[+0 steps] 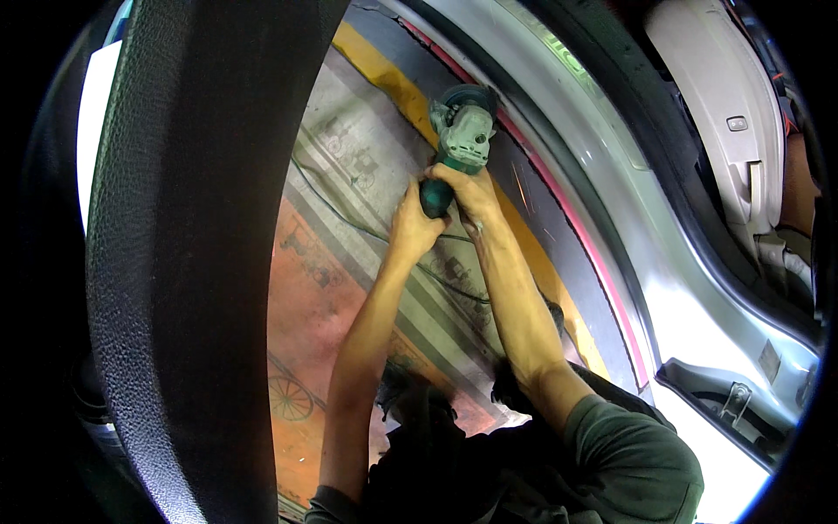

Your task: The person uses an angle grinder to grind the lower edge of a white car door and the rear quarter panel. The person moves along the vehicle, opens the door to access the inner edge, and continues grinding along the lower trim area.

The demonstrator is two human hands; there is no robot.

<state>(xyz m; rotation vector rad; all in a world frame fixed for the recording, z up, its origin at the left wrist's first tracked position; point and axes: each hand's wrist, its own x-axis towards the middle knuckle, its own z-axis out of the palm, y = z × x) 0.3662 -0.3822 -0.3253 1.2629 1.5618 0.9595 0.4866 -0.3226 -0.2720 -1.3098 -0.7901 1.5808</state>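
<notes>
An angle grinder (465, 140) with a pale green gear head and a dark green body is held out in front of me by both hands. My left hand (417, 220) is closed around the rear end of its body. Just ahead and to the right, my right hand (470, 192) wraps the body behind the head. The dark disc and guard (471, 94) face the lower edge of a silver car's door sill (559, 162), along a pinkish-red strip (559, 194). Thin orange sparks fly near the strip. Whether the disc touches the sill cannot be made out.
A black textured panel (209, 262) fills the left side. A cable (336, 212) trails across the patterned floor covering (349, 131). A yellow band (381, 74) runs beside the sill. A beige car seat (720, 96) is at the upper right, a door hinge (736, 402) at the lower right.
</notes>
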